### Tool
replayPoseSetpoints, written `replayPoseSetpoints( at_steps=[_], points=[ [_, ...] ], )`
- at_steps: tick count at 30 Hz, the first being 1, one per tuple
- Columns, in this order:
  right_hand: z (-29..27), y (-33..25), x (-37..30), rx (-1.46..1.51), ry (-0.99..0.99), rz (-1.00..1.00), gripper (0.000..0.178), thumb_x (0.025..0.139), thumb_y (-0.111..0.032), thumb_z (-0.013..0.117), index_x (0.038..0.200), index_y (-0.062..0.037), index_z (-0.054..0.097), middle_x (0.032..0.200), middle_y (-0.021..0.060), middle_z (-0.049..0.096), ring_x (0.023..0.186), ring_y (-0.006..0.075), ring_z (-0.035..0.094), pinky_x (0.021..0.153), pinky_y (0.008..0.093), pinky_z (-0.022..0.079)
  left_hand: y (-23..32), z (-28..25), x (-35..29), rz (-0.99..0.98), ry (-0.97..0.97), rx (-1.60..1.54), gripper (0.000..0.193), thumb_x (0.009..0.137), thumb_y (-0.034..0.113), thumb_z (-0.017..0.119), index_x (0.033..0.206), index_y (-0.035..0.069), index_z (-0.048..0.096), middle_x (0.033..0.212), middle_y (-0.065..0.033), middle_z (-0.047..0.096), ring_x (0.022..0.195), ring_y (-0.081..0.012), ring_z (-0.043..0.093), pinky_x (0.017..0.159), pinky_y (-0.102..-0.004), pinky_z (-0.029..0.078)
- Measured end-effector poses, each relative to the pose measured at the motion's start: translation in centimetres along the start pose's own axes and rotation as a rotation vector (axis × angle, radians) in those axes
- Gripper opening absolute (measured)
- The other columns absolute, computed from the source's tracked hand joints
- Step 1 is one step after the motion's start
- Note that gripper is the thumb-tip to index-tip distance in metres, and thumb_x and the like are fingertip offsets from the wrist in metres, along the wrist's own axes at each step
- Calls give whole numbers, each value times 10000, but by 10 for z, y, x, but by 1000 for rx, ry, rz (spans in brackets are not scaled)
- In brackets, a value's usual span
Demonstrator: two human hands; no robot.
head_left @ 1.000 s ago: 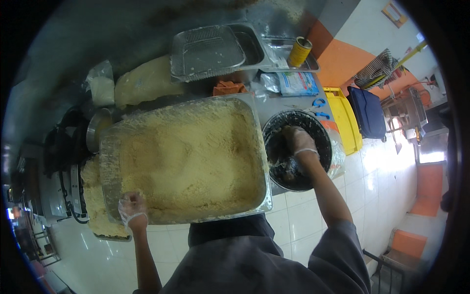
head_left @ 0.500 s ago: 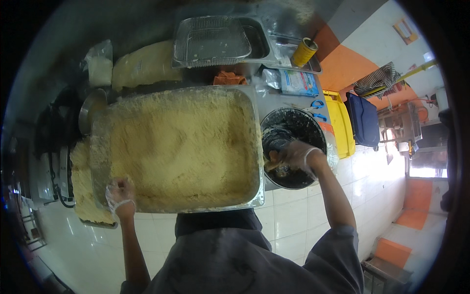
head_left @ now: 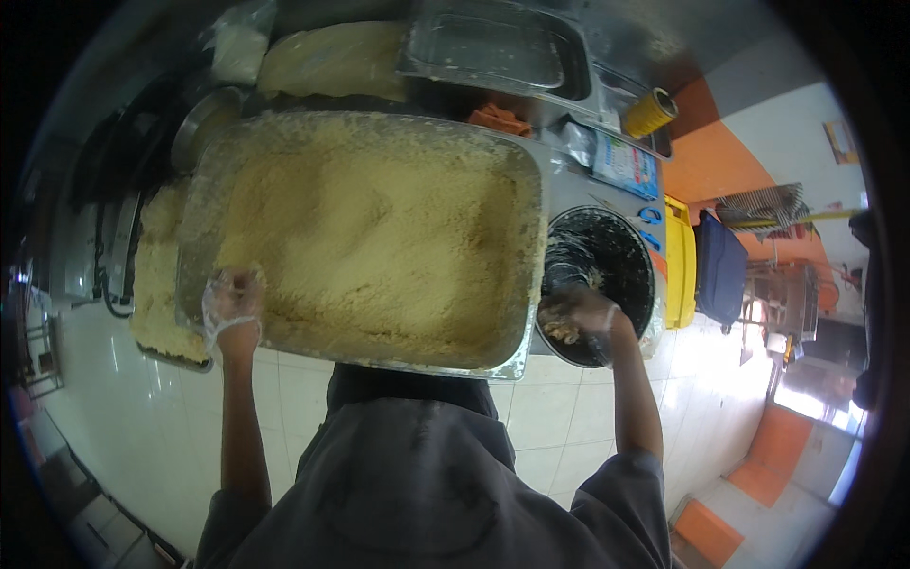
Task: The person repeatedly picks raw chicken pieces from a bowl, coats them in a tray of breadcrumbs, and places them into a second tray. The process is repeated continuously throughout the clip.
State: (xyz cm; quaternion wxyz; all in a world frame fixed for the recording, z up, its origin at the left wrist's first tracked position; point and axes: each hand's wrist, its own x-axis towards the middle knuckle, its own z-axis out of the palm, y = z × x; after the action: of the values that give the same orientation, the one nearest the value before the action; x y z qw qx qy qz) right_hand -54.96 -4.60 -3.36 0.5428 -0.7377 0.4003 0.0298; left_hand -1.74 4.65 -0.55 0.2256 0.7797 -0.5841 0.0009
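A deep metal tray holds a wide bed of pale yellow breading crumbs. At its near left corner is my left hand in a clear plastic glove, fingers curled at the edge of the crumbs; whether anything is inside them is hidden. My right hand, also gloved, reaches down into a round black bucket streaked with whitish batter. Motion smears its fingers. Lumpy tan, wet-looking pieces show right at the fingertips, and I cannot tell whether they are gripped.
A smaller crumb-filled tray stands at the left, below a metal bowl. Behind lie a large crumb bag, stacked metal pans, an orange cloth, a yellow roll and blue-handled scissors. A yellow bin is right.
The whole view has shifted, so the tray and bucket sit differently in the picture. My right hand stays in the bucket, still moving; my left hand remains at the tray's near left corner.
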Motion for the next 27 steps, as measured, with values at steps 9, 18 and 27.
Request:
replayPoseSetpoints(
  at_steps=[9,18,27],
  points=[
    [-33,-69,-65,1333,439,-6,401,769,38,718,1151,87,604,1095,175,666,936,275,694,813,354,598,-4,12,2,-67,2,-228,153,852,154,720,972,97,645,921,-106,640,840,-284,622,738,-401,489],
    [-24,-174,32,1055,489,-16,515,750,-26,771,1217,83,584,1139,182,664,1027,276,667,951,380,544,7,1,3,-59,14,-12,218,896,289,664,1033,125,619,1023,-106,639,947,-337,637,812,-436,512],
    [40,-210,207,1016,136,38,302,887,-125,695,1155,1,631,1204,135,654,1023,216,653,816,307,572,20,-20,9,-282,-177,-83,355,922,376,626,1180,132,608,1189,-155,628,1101,-362,620,954,-431,504]
  ],
)
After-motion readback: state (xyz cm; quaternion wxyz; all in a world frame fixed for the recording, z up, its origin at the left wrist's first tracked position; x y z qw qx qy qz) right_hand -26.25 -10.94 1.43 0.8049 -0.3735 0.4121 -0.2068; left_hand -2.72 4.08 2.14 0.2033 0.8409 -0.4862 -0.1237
